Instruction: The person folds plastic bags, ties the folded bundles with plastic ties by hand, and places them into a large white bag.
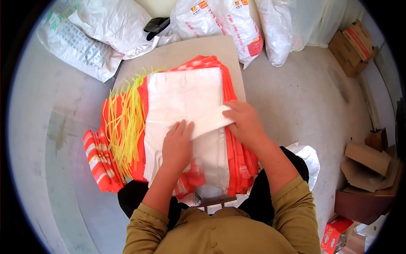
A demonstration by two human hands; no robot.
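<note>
A stack of white, thin plastic bags lies on a pile of red-and-white cloth or plastic pieces. My left hand rests on the white stack with its fingers stretched out. On the right side of the stack, my right hand grips the edge of a folded white layer, which is turned up across the bags. Yellow strips hang in a bundle left of the stack, over red material. A rolled red-and-white bundle sits farther left.
The pile is on a beige board or table. Large white printed sacks stand behind it, with a black item among them. Cardboard boxes are at the back right, open cartons and a red box at the lower right.
</note>
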